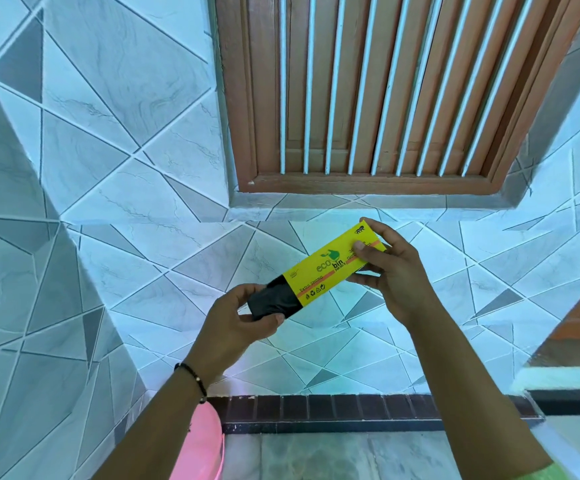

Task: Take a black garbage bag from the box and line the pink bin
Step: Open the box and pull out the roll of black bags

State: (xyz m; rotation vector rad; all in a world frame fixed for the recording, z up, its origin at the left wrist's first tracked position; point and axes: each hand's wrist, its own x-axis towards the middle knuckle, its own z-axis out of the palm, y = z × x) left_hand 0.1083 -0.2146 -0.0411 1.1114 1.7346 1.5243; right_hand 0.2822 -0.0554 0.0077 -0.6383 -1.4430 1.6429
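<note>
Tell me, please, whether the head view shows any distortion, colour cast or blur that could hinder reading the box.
Head view: wide-angle bending curves the tile lines and window frame at the edges; a bluish cast tints the wall; the yellow box and black bag are sharp and glare-free, the large print is legible; the pink bin is cropped at the bottom.

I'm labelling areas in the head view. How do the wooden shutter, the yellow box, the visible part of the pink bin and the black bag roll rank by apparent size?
1. Wooden shutter, by far the largest.
2. Yellow box and the visible part of the pink bin: similar, and the bin is cropped and partly hidden, so unranked.
3. Black bag roll, smallest.
</note>
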